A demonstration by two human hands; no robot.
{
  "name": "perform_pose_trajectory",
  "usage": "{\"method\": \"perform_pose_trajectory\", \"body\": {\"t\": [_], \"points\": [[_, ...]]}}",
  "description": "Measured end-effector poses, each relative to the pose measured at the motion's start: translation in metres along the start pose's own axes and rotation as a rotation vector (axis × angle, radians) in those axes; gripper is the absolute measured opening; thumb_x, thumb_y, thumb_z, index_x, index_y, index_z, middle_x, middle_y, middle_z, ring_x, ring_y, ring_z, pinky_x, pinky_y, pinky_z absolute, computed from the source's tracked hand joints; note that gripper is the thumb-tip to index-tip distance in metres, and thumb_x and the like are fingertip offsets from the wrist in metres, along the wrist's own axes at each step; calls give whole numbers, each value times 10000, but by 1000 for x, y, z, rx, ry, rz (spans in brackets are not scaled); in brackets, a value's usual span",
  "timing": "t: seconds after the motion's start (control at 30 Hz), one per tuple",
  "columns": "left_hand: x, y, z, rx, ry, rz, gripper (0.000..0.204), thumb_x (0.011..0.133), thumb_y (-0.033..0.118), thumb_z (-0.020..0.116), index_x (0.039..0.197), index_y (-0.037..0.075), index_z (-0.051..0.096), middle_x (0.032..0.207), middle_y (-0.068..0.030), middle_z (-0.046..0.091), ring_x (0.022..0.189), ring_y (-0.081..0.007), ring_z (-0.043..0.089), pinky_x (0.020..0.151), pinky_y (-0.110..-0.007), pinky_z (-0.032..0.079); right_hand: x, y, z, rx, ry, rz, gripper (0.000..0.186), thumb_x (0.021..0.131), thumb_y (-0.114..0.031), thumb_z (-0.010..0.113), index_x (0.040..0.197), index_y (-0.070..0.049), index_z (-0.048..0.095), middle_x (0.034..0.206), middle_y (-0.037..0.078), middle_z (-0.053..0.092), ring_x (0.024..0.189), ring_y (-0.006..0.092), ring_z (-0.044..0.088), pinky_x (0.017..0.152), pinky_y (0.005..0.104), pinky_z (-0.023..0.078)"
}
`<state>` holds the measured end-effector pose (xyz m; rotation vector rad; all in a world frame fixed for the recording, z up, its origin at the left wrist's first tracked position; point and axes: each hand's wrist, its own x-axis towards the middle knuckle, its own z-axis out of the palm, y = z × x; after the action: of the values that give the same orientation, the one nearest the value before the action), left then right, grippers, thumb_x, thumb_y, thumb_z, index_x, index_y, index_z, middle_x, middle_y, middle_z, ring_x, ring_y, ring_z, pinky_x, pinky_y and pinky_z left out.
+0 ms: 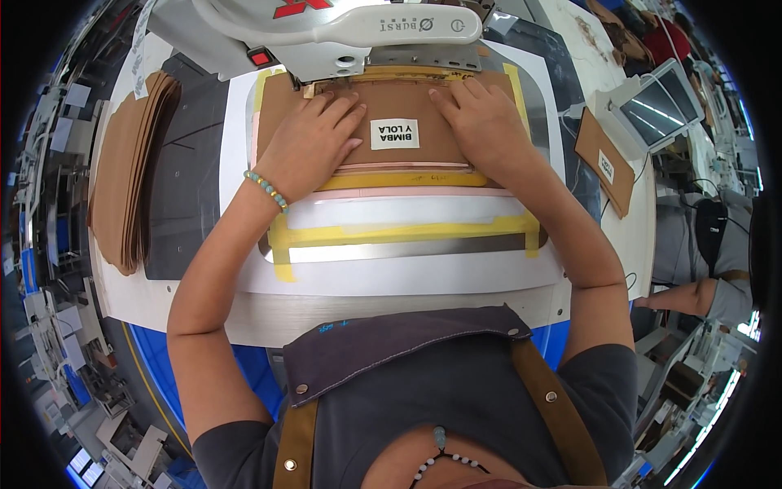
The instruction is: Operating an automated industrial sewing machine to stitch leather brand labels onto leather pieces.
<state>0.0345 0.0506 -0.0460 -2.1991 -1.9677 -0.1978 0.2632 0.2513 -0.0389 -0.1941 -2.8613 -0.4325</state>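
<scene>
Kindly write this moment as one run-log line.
left hand: on brown panel | right hand: on same panel | white label: between hands | white machine: beyond hands

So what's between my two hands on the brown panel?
In the head view, a white label lies on the brown panel, between your left hand and right hand.

Panel (395, 99): coloured plain brown
Label (395, 134): printed dark on white
Tape (391, 236): coloured yellow
Bracelet (267, 192): beaded in turquoise and gold
Machine (350, 27): finished in white, marked in red
</scene>
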Motion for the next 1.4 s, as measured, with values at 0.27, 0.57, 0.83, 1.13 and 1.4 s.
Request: {"method": "perform_pose_trajectory", "body": {"t": [0.27,0.57,0.83,1.13,1.4], "points": [[2,3,1,-28,21,1,448,952,172,717,1371,35,640,1438,-129,612,1335,-328,554,1133,-454,453,14,-11,6,14,105,-65,409,883,-126,653,1267,-12,734,1081,68,692,1059,215,623,841,355,480],[12,13,10,-106,80,75,393,975,140,656,1339,-9,648,1413,-177,613,1315,-331,559,1117,-434,454,25,-22,5,41,177,-116,272,837,-152,684,1068,-24,750,990,70,717,1017,215,642,813,353,480],[3,7,9,-161,71,53,402,997,138,634,1360,-36,629,1451,-211,583,1375,-363,520,1162,-444,431,44,-41,3,117,82,-139,239,825,-141,685,1045,-49,705,1011,83,700,1053,230,645,836,356,494],[-1,-3,8,-228,76,34,330,987,72,647,1300,-32,623,1508,-187,553,1374,-410,523,1166,-469,445,61,-56,14,39,158,-178,237,852,-208,708,1028,-56,753,970,50,716,1007,209,645,823,359,512],[-10,-12,8,-253,100,-46,451,989,61,640,1432,-9,594,1522,-159,562,1390,-369,523,1180,-448,438,65,-68,15,48,163,-217,220,894,-212,685,1025,-50,757,1010,65,717,1041,208,634,829,360,505]]}}
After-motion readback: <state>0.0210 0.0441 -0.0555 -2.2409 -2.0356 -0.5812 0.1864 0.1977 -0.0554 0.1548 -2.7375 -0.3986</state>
